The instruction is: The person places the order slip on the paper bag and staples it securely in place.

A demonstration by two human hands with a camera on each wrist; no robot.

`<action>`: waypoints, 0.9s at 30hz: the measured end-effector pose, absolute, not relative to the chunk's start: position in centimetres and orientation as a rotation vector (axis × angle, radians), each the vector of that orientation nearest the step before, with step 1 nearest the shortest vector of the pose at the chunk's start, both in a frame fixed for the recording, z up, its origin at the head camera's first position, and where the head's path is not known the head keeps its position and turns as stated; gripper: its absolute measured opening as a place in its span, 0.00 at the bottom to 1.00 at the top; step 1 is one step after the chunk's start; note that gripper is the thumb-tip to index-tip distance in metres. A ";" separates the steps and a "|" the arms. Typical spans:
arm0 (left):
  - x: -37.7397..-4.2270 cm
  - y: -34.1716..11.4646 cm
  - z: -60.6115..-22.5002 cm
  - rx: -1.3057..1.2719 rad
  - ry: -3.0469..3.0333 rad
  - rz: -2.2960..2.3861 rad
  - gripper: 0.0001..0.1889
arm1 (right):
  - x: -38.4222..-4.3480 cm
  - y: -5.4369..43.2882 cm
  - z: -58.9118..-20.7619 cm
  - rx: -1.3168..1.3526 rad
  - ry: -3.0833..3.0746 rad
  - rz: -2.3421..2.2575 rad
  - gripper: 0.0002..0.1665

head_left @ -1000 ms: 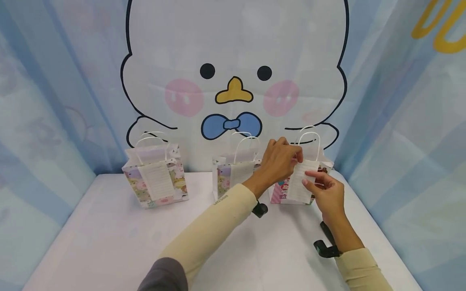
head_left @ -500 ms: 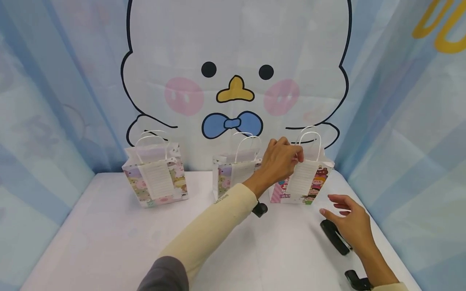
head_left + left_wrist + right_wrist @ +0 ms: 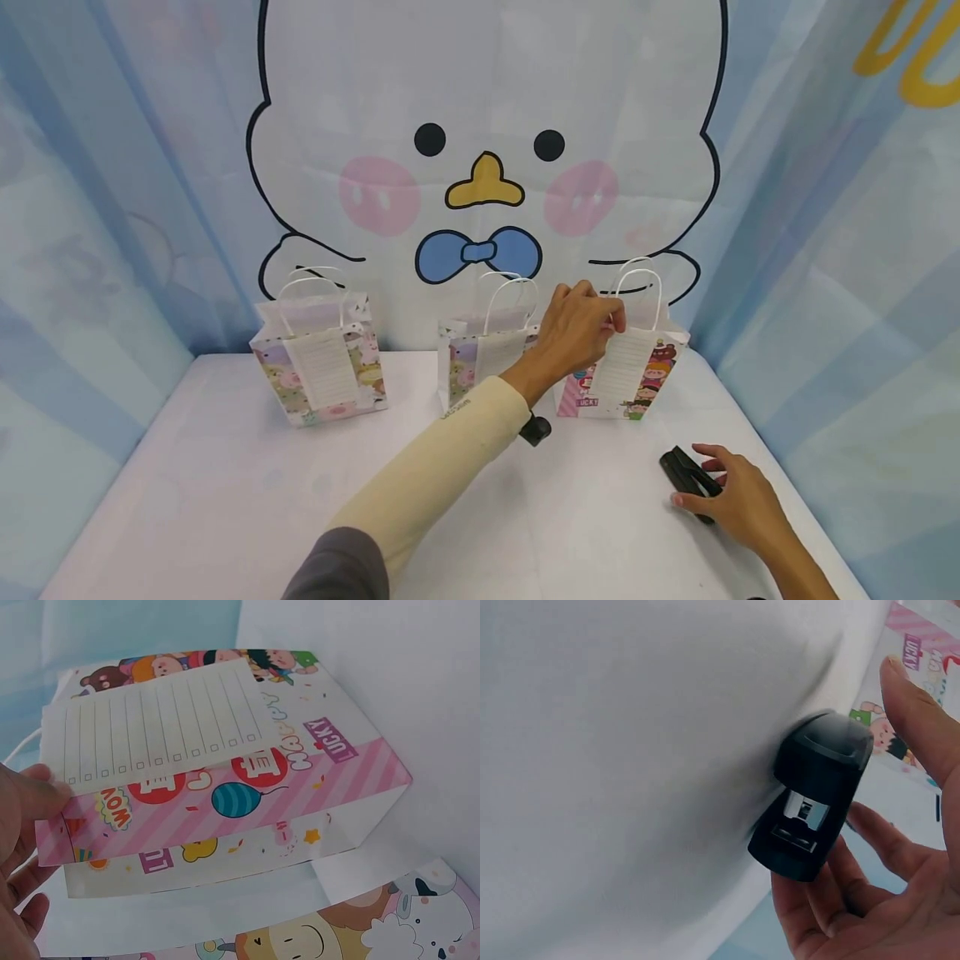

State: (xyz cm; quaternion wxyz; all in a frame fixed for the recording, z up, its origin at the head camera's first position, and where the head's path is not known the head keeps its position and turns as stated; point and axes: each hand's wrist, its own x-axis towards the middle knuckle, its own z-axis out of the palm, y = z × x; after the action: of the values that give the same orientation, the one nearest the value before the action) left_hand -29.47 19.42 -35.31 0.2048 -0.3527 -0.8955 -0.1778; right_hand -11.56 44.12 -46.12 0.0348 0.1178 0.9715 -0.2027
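My left hand [image 3: 581, 325] pinches the top edge of the right-hand gift bag [image 3: 337, 802] together with a lined checklist sheet [image 3: 157, 727]. The sheet lies against the front of this pink and white paper bag, which has white handles. At the right of the table, my right hand [image 3: 742, 500] reaches around a black stapler [image 3: 684, 475]. In the right wrist view, its fingers [image 3: 840, 892] lie along one side of the stapler, while the thumb [image 3: 915, 705] stays apart from it.
Two more gift bags stand along the back: a left one [image 3: 367, 367] with a lined sheet on its front, and a middle one [image 3: 461, 367] partly covered by my left arm. Behind the white table [image 3: 187, 500] hangs a cartoon-printed curtain [image 3: 480, 100].
My right hand has left the sheet on the right-hand bag and moved down and right to the stapler. My left hand keeps its pinch in the same place.
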 end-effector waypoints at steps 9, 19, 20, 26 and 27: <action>-29.4 19.4 -35.2 -0.976 -2.504 -0.490 0.03 | -11.5 44.1 -47.1 0.384 2.926 -0.531 0.66; -29.3 19.5 -35.2 -0.992 -2.505 -0.498 0.03 | -11.6 43.7 -46.9 0.336 2.954 -0.585 0.60; -29.3 19.5 -35.2 -0.994 -2.503 -0.499 0.03 | -11.6 43.5 -46.6 0.328 2.971 -0.602 0.59; -29.4 19.5 -35.1 -0.985 -2.507 -0.483 0.03 | -12.0 41.8 -44.5 0.322 3.124 -0.733 0.51; -29.4 19.5 -35.1 -0.983 -2.509 -0.481 0.03 | -12.0 41.5 -44.2 0.322 3.154 -0.764 0.51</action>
State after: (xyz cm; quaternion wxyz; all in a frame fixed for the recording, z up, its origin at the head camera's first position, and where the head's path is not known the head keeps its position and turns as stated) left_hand -29.38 19.49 -35.13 0.2009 -0.3520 -0.8979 -0.1721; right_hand -12.04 41.47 -44.16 -0.0599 0.0986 0.9654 -0.2338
